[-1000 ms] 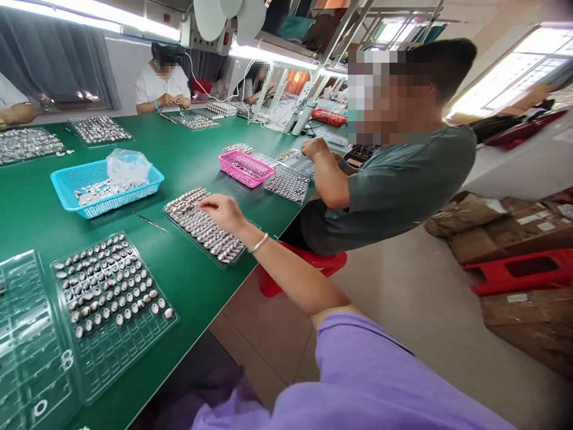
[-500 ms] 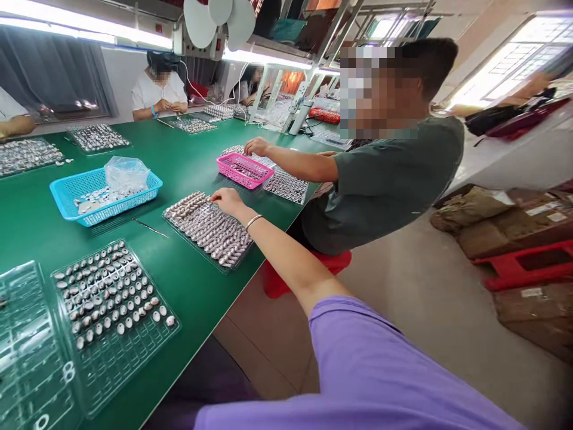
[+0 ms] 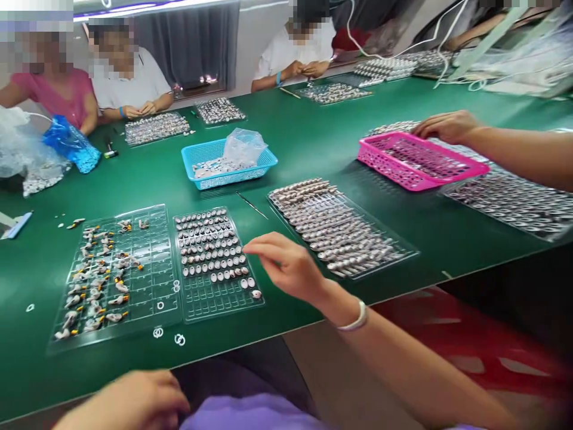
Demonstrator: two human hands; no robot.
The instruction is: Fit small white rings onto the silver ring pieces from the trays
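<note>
My right hand hovers over the green table with thumb and fingertips pinched together, its tips at the right edge of a clear tray of small oval, shell-like pieces. Whatever sits in the pinch is too small to make out. Low at the table's front edge, my left hand is blurred and its fingertips are hidden. To the left lies another clear tray with white, black and yellow small parts. Right of my right hand, a third tray carries dense rows of whitish pieces.
A blue basket with pale pieces and a plastic bag stands behind the trays. Tweezers lie nearby. At right, a co-worker's hand is over a pink basket. White rings lie near the front edge. Other people sit across the table.
My view has turned left. My right hand has moved from the tray of dense whitish rows to the edge of the oval-piece tray. My left hand has come into view.
</note>
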